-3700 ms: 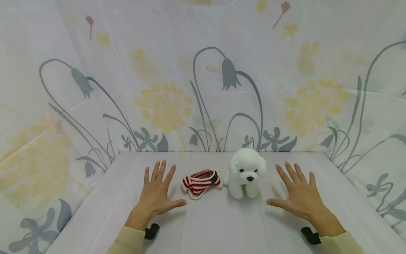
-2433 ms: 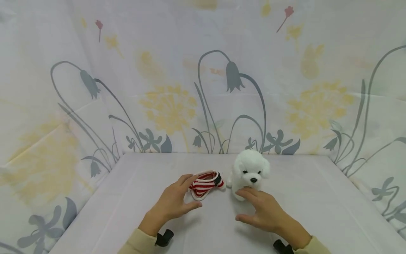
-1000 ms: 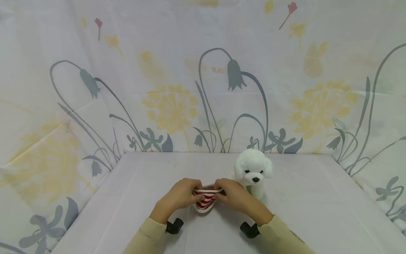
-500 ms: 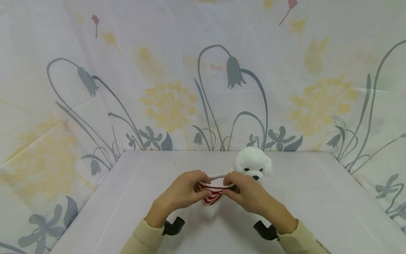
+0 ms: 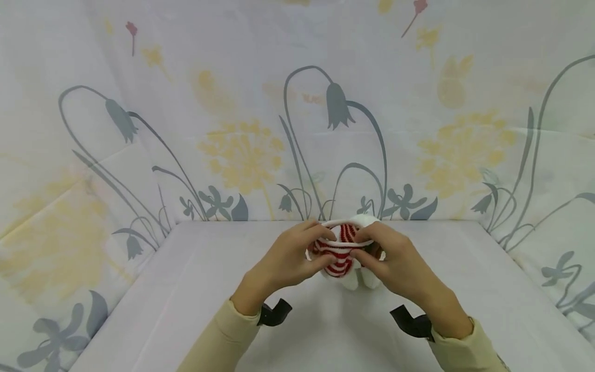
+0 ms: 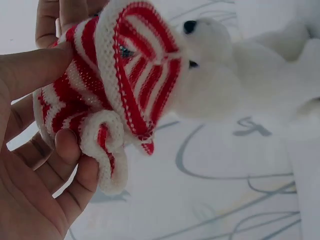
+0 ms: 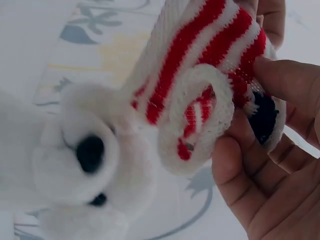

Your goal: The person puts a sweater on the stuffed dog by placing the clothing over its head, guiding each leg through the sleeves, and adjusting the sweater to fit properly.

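Note:
Both hands hold a small red-and-white striped knit doll sweater by its white-edged opening, spread into a ring. My left hand pinches its left side between thumb and fingers; my right hand pinches the other side near a dark patch. In the left wrist view the opening of the sweater faces a white plush dog. The right wrist view shows a white-cuffed sleeve hole beside the plush dog's head. In the head view the sweater and hands cover most of the dog, leaving its paws visible.
A white-covered table carries the plush dog. Behind it hangs a flower-printed curtain, which also runs along both sides. A black wrist-worn device sits below each wrist.
First spread open and apart, my hands have closed in, gripped the sweater and lifted it off the table. Since then it has moved right and up, in front of the plush dog's head.

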A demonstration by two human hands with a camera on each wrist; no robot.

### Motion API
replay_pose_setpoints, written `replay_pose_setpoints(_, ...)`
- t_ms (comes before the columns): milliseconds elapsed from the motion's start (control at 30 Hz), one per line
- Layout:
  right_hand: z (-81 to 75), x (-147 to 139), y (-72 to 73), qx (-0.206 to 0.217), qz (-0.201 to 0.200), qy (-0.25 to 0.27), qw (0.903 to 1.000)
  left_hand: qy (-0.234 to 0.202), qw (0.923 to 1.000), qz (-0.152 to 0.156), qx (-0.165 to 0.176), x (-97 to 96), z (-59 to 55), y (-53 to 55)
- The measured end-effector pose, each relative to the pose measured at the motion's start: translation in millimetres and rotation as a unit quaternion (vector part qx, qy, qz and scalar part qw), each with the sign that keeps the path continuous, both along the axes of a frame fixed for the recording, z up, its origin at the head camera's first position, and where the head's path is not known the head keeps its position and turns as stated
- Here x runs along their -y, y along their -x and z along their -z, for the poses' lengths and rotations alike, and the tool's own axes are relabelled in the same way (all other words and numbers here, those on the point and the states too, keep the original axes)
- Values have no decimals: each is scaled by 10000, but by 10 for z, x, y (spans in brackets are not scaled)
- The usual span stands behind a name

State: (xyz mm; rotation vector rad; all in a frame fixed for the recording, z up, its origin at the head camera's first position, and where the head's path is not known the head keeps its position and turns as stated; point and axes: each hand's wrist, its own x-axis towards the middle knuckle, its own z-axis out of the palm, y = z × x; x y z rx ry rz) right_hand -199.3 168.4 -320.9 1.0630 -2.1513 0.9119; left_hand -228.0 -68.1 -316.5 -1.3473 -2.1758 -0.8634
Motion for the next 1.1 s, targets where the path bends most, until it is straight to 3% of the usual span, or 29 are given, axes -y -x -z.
replay_pose_setpoints(200,-79,-166,36,-835,376,230,9955,64,9996,72,-260,-249,-147,110)
replay_pose_setpoints(433,-98,-290,111,-1748,896,245,9802,166,9996,29,-233,-435,-148,274)
replay_pose_setpoints(500,-97,-336,134,-1788,1049,205,9781,199,9996,12,-201,-472,-141,314)
replay_pose_setpoints(800,88,-463,345,-1128,1476,-211,9824,432,9978,-432,273,-552,-53,456)
replay_pose_setpoints(900,124,-471,375,-1083,1560,-235,9815,227,9988,-422,-73,-539,19,454)
replay_pose_setpoints(1000,115,-470,359,-1088,1607,-153,9809,-46,9959,-344,-835,-523,88,416)
replay_pose_setpoints(1100,79,-469,313,-1148,1653,-43,9795,-92,9873,-293,-1557,-511,150,352)
